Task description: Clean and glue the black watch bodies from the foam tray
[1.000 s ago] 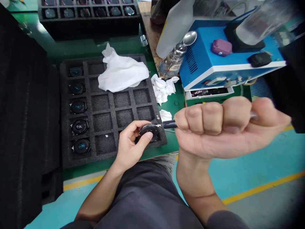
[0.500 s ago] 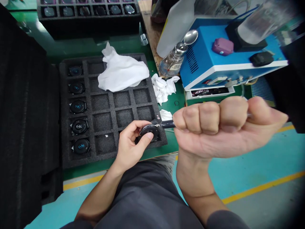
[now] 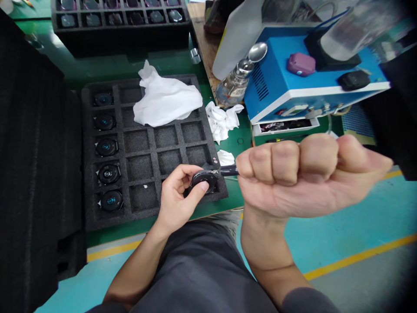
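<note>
Your left hand [image 3: 177, 200] has its grip closed on the round black watch [image 3: 204, 179], thumb on the face, fingers at the far rim. The watch is over the near right corner of the foam tray [image 3: 138, 212]. Your right hand [image 3: 312, 174] has its grip closed in a fist around the dark-shafted tool [image 3: 230, 170], whose tip meets the edge of the watch nearest that hand.
</note>
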A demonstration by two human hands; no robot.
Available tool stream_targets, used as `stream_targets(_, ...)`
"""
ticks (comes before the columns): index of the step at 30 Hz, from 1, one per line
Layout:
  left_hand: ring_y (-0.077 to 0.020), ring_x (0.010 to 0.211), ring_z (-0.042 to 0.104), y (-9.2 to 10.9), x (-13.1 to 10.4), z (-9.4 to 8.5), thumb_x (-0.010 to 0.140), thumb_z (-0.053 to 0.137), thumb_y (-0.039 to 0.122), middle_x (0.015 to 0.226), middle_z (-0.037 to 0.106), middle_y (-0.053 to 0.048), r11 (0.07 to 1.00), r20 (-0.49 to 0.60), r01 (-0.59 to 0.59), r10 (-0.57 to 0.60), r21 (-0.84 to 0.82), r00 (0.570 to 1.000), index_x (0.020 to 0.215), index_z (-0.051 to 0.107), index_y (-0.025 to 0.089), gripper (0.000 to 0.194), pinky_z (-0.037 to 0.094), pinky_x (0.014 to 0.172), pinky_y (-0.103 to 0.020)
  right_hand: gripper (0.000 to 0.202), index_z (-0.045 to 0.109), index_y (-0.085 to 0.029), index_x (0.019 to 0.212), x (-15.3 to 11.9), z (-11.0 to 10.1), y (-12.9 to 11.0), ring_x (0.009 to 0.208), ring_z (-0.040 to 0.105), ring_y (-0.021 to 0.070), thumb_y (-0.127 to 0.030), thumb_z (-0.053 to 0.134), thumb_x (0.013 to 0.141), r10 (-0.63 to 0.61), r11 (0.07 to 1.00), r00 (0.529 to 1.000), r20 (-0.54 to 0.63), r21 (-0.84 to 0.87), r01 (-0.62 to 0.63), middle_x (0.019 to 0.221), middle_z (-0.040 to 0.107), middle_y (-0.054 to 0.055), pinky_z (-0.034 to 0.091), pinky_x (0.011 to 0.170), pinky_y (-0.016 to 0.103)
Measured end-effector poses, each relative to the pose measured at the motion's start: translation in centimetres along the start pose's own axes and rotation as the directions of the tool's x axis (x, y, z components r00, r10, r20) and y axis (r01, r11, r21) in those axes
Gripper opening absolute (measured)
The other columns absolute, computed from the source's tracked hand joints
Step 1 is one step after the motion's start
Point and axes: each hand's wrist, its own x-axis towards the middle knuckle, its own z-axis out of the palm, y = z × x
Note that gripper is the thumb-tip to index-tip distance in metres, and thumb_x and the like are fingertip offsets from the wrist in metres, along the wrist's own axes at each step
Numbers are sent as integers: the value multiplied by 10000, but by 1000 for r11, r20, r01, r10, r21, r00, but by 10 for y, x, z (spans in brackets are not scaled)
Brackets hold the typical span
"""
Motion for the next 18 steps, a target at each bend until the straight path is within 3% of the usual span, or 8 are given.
stream_targets(3, -144, 814, 660, 0, 0, -1, 810, 795, 252, 886, 696, -30, 1000, -3, 8, -8, -6, 1000, 956, 679, 178, 201, 546, 772, -237, 541, 235, -231, 527, 0, 1, -1, 322, 128, 86, -426, 548, 924, 23, 999, 999, -24, -37, -24, 366, 185, -79, 271, 368, 282)
stream_targets(9, -135, 796, 650, -1, 0, 0, 797, 807, 248, 872, 678, -23, 999, -12, 24, -24, -24, 1000, 938, 666, 180, 211, 541, 757, -226, 616, 205, -235, 524, 1, 4, -2, 319, 107, 85, -598, 457, 953, -2, 1000, 999, -44, -17, 1, 366, 170, -73, 237, 362, 287)
stream_targets(18, -114, 762, 629, -1, 1, 1, 793, 812, 235, 841, 642, -10, 997, -10, 20, -21, -73, 1000, 917, 636, 177, 223, 527, 727, -204, 538, 162, -245, 532, 0, 4, -4, 332, 116, 89, -397, 408, 986, 4, 999, 999, -40, 32, -3, 388, 163, -73, 240, 380, 298)
